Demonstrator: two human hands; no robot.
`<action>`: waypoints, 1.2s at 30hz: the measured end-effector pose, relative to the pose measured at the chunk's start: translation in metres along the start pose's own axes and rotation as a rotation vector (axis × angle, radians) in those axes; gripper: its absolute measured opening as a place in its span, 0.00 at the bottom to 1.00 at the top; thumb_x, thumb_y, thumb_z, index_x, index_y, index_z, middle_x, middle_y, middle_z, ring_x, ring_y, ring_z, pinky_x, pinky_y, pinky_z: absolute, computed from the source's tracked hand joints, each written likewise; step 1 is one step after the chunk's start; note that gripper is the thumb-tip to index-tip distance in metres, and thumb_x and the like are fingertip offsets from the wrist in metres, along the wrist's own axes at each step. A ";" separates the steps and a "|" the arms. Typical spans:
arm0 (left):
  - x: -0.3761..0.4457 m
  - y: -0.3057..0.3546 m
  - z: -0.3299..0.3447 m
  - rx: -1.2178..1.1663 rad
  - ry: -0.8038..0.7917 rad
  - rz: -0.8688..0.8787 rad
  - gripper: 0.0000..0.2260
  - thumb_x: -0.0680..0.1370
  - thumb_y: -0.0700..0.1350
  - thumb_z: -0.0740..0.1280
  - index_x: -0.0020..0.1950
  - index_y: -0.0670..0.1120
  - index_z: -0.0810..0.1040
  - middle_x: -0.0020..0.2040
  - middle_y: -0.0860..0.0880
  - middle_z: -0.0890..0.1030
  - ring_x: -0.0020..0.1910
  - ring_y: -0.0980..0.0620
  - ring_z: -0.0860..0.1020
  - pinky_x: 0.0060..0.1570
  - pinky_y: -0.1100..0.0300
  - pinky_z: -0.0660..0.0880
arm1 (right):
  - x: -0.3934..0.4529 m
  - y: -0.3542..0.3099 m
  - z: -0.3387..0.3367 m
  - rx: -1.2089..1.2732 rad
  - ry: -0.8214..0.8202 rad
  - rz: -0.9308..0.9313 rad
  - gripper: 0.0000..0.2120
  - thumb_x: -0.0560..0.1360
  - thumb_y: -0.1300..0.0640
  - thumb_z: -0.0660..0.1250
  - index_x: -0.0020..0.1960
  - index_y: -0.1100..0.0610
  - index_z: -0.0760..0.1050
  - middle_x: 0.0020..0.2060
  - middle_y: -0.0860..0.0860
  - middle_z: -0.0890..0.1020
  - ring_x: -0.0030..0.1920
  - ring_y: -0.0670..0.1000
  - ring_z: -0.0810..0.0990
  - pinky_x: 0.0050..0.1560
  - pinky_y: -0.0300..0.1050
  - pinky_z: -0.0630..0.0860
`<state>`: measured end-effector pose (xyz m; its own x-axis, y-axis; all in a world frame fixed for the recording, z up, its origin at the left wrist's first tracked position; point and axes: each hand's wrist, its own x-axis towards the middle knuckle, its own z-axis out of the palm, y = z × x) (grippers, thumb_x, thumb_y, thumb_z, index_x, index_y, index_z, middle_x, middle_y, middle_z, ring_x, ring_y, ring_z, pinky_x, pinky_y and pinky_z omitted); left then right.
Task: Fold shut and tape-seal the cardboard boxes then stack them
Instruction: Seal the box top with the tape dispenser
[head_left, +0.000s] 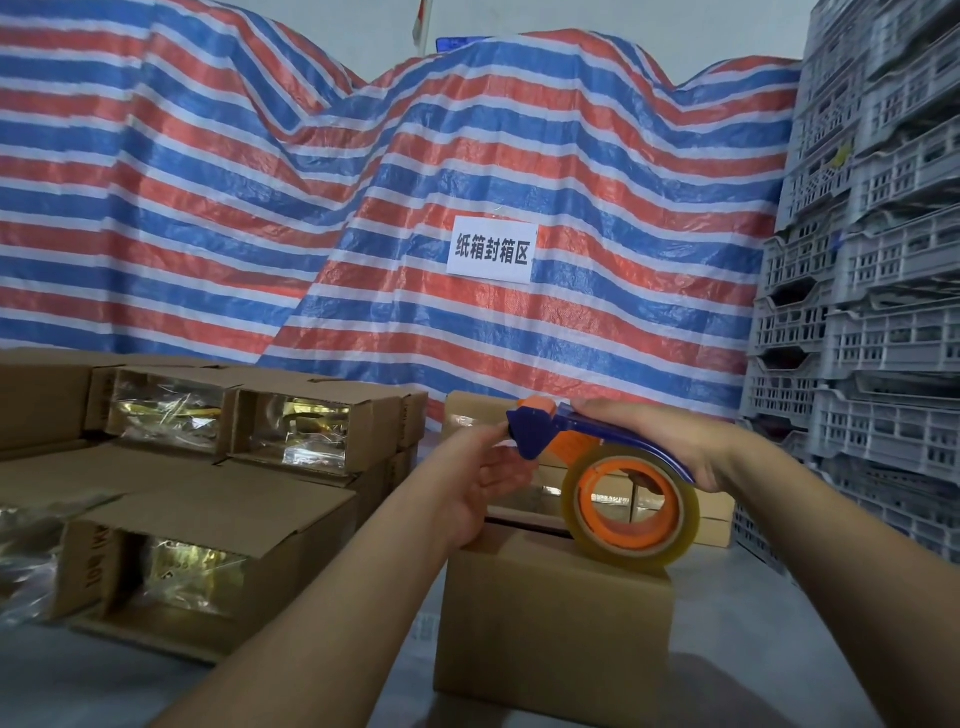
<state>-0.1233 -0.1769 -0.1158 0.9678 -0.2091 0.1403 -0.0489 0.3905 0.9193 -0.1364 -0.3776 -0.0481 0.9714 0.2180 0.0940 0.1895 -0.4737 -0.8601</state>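
Cardboard box (553, 618) on grey floor (779, 623); right hand (670, 441) gripping tape dispenser (597, 467), left hand (483, 467) pinching its front. Striped tarp (260, 182) behind, grey crates (883, 260) stacked right.

Both bare forearms reach forward from the near edge, converging toward the middle. The left hand (475, 475) is raised with its palm turned right, fingertips pinching at the front. The right hand (670, 441) lies palm-down, fingers curled in a grip.
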 end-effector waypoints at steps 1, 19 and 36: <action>0.000 -0.001 0.000 0.010 0.005 -0.002 0.09 0.79 0.44 0.69 0.57 0.43 0.79 0.47 0.44 0.86 0.49 0.47 0.84 0.58 0.53 0.78 | 0.000 0.000 -0.001 0.002 0.001 0.001 0.29 0.67 0.37 0.70 0.59 0.56 0.75 0.43 0.56 0.86 0.37 0.51 0.84 0.43 0.43 0.80; 0.007 -0.015 -0.010 0.099 0.224 -0.039 0.04 0.80 0.40 0.63 0.49 0.41 0.77 0.37 0.48 0.78 0.43 0.50 0.77 0.53 0.55 0.74 | 0.003 -0.015 -0.014 -0.178 -0.074 0.181 0.32 0.67 0.38 0.70 0.63 0.57 0.72 0.47 0.55 0.86 0.40 0.50 0.85 0.46 0.44 0.81; -0.005 -0.030 -0.048 0.127 0.422 0.023 0.05 0.79 0.41 0.64 0.45 0.42 0.78 0.38 0.46 0.78 0.36 0.50 0.76 0.35 0.59 0.75 | 0.039 -0.030 0.009 -0.514 -0.171 0.188 0.28 0.74 0.34 0.67 0.63 0.55 0.73 0.44 0.52 0.86 0.40 0.49 0.84 0.43 0.40 0.80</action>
<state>-0.1146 -0.1445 -0.1621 0.9809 0.1932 0.0234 -0.0764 0.2716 0.9594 -0.1060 -0.3473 -0.0231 0.9663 0.2046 -0.1565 0.1023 -0.8622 -0.4961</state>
